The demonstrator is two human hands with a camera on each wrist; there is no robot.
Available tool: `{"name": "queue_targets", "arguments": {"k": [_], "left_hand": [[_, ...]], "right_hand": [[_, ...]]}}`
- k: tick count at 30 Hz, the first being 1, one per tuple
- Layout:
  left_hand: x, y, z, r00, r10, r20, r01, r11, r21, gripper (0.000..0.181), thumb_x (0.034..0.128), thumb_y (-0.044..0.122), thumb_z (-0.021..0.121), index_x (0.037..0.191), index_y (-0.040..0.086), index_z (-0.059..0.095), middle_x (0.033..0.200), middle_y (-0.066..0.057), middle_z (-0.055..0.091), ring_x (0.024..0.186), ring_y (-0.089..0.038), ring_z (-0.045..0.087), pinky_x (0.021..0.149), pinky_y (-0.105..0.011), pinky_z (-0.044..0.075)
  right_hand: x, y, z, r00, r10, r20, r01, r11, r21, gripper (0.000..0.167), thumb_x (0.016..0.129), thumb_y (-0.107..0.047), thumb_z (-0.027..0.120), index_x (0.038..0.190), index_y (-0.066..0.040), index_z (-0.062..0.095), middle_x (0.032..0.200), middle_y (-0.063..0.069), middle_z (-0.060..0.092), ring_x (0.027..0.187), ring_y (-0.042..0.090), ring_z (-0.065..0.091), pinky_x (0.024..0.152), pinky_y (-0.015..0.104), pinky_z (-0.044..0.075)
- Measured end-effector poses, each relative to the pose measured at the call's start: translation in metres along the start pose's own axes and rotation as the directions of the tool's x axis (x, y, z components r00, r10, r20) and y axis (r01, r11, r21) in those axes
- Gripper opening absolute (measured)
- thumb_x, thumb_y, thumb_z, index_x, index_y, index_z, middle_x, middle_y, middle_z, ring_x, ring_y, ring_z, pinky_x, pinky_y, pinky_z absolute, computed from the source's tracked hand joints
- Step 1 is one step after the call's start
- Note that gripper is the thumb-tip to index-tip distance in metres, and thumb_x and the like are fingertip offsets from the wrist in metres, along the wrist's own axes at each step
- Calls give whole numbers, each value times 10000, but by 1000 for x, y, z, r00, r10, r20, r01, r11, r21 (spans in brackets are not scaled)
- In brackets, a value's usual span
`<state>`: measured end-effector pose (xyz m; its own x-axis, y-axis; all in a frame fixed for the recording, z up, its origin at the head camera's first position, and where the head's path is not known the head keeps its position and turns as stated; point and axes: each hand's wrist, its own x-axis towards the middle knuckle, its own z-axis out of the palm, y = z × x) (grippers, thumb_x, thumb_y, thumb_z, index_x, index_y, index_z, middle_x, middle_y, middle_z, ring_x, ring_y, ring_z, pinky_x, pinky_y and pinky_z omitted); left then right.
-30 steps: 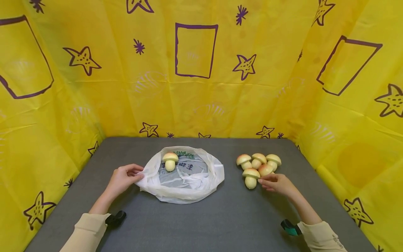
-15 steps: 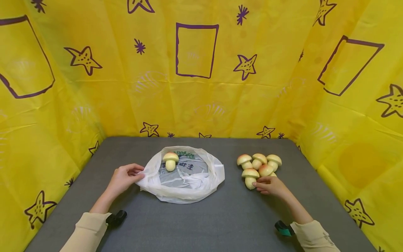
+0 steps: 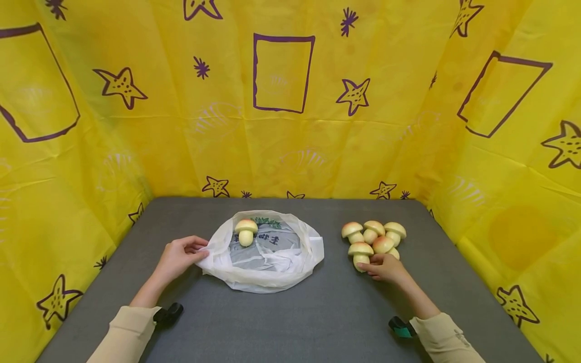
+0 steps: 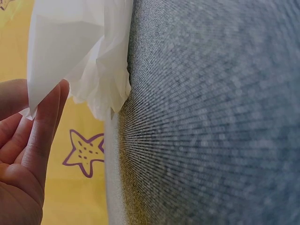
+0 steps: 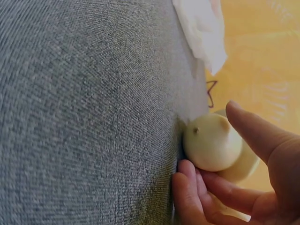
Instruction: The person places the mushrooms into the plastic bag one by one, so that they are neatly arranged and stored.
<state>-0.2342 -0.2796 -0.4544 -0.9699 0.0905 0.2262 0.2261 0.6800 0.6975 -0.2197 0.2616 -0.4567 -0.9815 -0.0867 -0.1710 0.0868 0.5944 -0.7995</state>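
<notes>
My left hand [image 3: 179, 257] pinches the left rim of a thin white plastic bag [image 3: 265, 282]; the left wrist view shows the bag's edge [image 4: 61, 51] between thumb and finger. The bag lies with its mouth spread, and a mushroom [image 3: 246, 232] with a reddish-yellow cap lies in it. My right hand [image 3: 386, 267] holds the stem of the nearest mushroom [image 3: 360, 248] in a cluster on the right. In the right wrist view its pale stem end [image 5: 211, 143] sits between the thumb and the fingers.
Several more mushrooms [image 3: 373, 229] lie close together behind and beside the right hand. The dark grey table [image 3: 290, 322] is bordered by yellow patterned cloth [image 3: 290, 151] at the back and both sides.
My right hand has moved left, from beside the nearest mushroom to around its stem. The left hand, the bag and the mushrooms have stayed put.
</notes>
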Motion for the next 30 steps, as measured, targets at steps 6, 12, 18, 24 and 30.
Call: {"name": "queue_targets", "arguments": {"k": [6, 12, 18, 24, 30], "left_hand": [[0, 0, 0, 1000, 7, 0, -7, 1000, -5, 236, 805, 232, 764, 987, 94, 705, 914, -72, 698, 766, -140, 613, 658, -188, 512], [0, -1, 1, 1000, 17, -2, -17, 1000, -4, 235, 805, 240, 763, 985, 100, 707, 912, -67, 700, 760, -124, 611, 658, -188, 512], [1, -2, 1, 1000, 20, -6, -20, 1000, -3, 239, 804, 245, 764, 984, 100, 707, 913, -67, 699, 759, -126, 608, 659, -186, 512], [1, -3, 1, 1000, 18, -7, -18, 1000, -5, 240, 802, 248, 766, 982, 102, 708, 914, -67, 698, 757, -127, 607, 657, -187, 511], [0, -2, 1, 1000, 12, -10, -12, 1000, -14, 241, 802, 249, 765, 983, 99, 708, 918, -73, 699, 761, -134, 609, 659, -187, 511]], "right_hand": [[1, 0, 2, 1000, -3, -17, 3, 1000, -6, 350, 835, -258, 727, 915, 68, 625, 860, 101, 686, 769, 198, 675, 665, 344, 568], [2, 0, 4, 1000, 16, -27, -16, 1000, 1, 333, 831, -235, 730, 919, 67, 620, 860, 91, 678, 763, 183, 670, 660, 337, 568], [3, 0, 3, 999, 26, -21, -26, 999, 23, 361, 831, -223, 731, 961, 92, 613, 894, 117, 680, 780, 194, 670, 677, 351, 570], [3, 0, 4, 999, 35, -9, -34, 998, 47, 367, 828, -204, 734, 975, 107, 608, 946, 168, 662, 793, 207, 670, 699, 359, 571], [3, 0, 3, 999, 34, 4, -34, 998, 62, 380, 827, -202, 737, 987, 119, 610, 962, 197, 652, 795, 226, 682, 710, 356, 571]]}}
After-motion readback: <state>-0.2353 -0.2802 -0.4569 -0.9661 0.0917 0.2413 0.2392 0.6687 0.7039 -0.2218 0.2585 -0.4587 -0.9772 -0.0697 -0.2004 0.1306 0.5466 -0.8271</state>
